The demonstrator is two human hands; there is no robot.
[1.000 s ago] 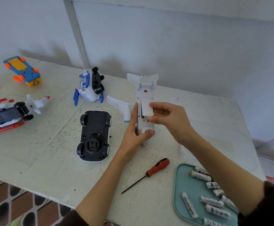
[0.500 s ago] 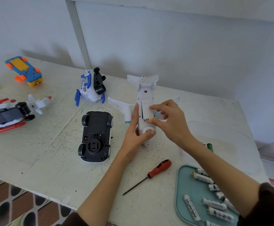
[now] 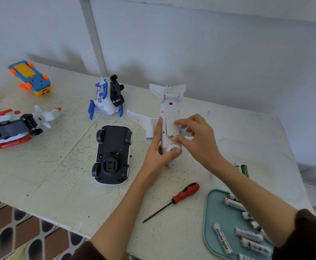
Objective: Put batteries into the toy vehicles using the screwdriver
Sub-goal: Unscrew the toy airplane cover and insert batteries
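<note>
A white toy plane (image 3: 169, 107) lies belly up in the middle of the table. My left hand (image 3: 157, 154) grips its nose, fingers along the left side and thumb on the front wheel. The white battery cover (image 3: 170, 124) sits flat in the plane's belly. My right hand (image 3: 200, 139) presses on it, forefinger on the cover and thumb at its near end by the screw. The red-handled screwdriver (image 3: 186, 191) lies loose on the table in front of the plane. Several white batteries (image 3: 222, 238) lie in a teal tray (image 3: 211, 222) at the near right.
A black toy car (image 3: 114, 147) lies upside down left of the plane. Behind it stands a blue-and-white toy (image 3: 106, 98). A red-and-white vehicle (image 3: 12, 126) and an orange-and-blue one (image 3: 31, 77) sit far left. Two loose batteries (image 3: 244, 169) lie right of my arm.
My right hand has lowered the battery cover from a tilted hold into the plane's belly and now presses on it. My left hand has kept its grip on the nose.
</note>
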